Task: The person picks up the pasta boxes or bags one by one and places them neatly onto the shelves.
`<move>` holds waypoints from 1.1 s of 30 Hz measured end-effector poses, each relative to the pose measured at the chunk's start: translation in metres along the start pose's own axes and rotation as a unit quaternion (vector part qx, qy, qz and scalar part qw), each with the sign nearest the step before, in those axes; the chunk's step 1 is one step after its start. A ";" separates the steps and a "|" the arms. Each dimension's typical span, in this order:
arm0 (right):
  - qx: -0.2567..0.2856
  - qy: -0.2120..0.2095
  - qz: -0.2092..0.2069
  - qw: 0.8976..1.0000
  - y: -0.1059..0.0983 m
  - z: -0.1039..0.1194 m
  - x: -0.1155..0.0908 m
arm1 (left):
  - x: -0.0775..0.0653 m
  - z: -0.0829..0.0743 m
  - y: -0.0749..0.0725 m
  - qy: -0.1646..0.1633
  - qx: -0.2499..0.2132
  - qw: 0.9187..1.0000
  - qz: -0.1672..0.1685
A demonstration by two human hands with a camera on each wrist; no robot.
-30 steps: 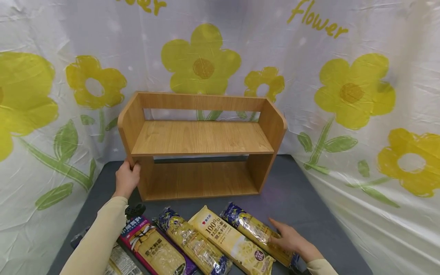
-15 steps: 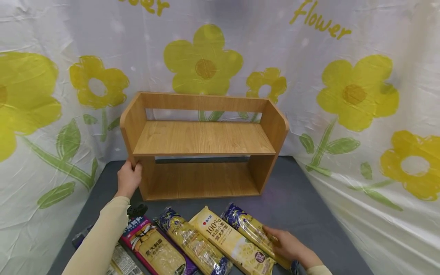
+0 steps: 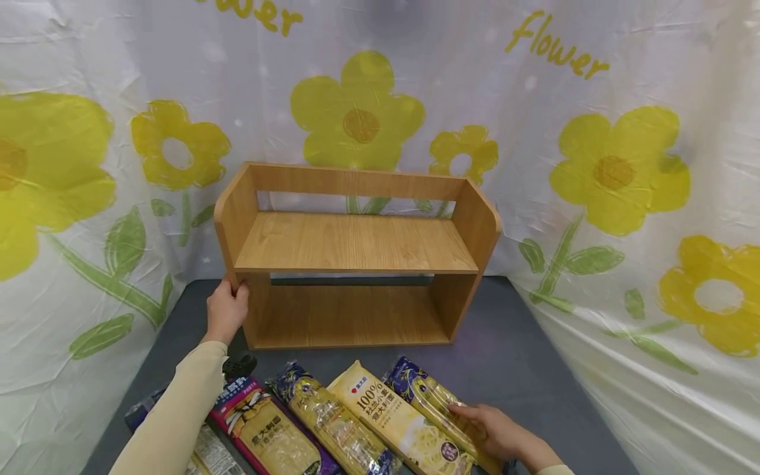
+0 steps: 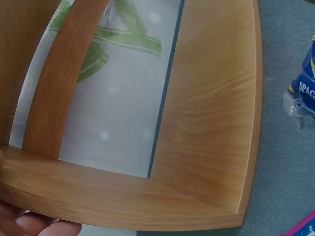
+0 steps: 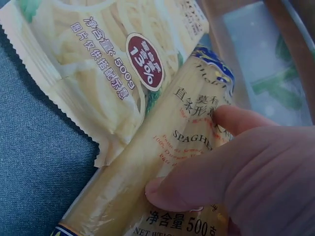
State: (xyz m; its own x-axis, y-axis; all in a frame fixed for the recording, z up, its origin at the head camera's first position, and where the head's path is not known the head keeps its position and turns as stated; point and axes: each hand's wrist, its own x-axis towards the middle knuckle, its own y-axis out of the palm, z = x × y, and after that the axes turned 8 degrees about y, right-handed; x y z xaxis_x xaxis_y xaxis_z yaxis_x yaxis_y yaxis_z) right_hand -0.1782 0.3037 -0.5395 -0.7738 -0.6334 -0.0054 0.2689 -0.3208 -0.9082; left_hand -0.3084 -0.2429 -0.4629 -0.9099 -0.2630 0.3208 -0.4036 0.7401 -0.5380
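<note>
My left hand (image 3: 227, 309) grips the front edge of the left side panel of a two-tier wooden shelf (image 3: 356, 243). Its curled fingers (image 4: 59, 229) show below the panel in the left wrist view. At the front right my right hand (image 3: 495, 429) holds a clear packet of spaghetti (image 3: 429, 402) with blue ends, lying slantwise. The thumb (image 5: 172, 191) lies across the label and a finger (image 5: 238, 118) touches it farther up; the other fingers are mostly hidden. A cream pasta packet (image 5: 93, 64) lies against it on the left.
More pasta packets lie in a slanted row: another blue-ended packet (image 3: 332, 419), a pink-and-purple packet (image 3: 267, 429), and one partly under the left sleeve (image 3: 210, 448). A small black object (image 3: 240, 366) lies behind them. A flower-print curtain (image 3: 594, 165) surrounds the dark table (image 3: 522, 356).
My right hand has closed its fingers around the spaghetti packet, which lies slightly nearer the cream packet. My left hand stays on the shelf. The head view has shifted slightly.
</note>
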 end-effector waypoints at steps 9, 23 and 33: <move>0.024 0.053 0.051 0.997 -0.007 0.003 0.001 | -0.001 0.001 0.002 0.012 0.009 1.000 -0.016; 0.100 0.118 0.112 0.982 -0.033 0.016 0.011 | 0.000 -0.001 0.000 0.014 0.015 1.000 -0.009; 0.128 0.105 0.100 0.981 -0.063 0.054 0.028 | 0.000 -0.001 -0.001 0.020 0.015 1.000 -0.015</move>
State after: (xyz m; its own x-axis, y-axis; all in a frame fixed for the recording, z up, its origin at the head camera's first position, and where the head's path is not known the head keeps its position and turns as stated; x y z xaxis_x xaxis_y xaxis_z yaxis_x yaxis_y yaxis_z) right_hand -0.1857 0.2683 -0.4601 -0.7849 -0.5512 -0.2828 0.5417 -0.3890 -0.7452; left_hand -0.3076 -0.2427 -0.4618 -0.8928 -0.2600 0.3678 -0.4343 0.7130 -0.5505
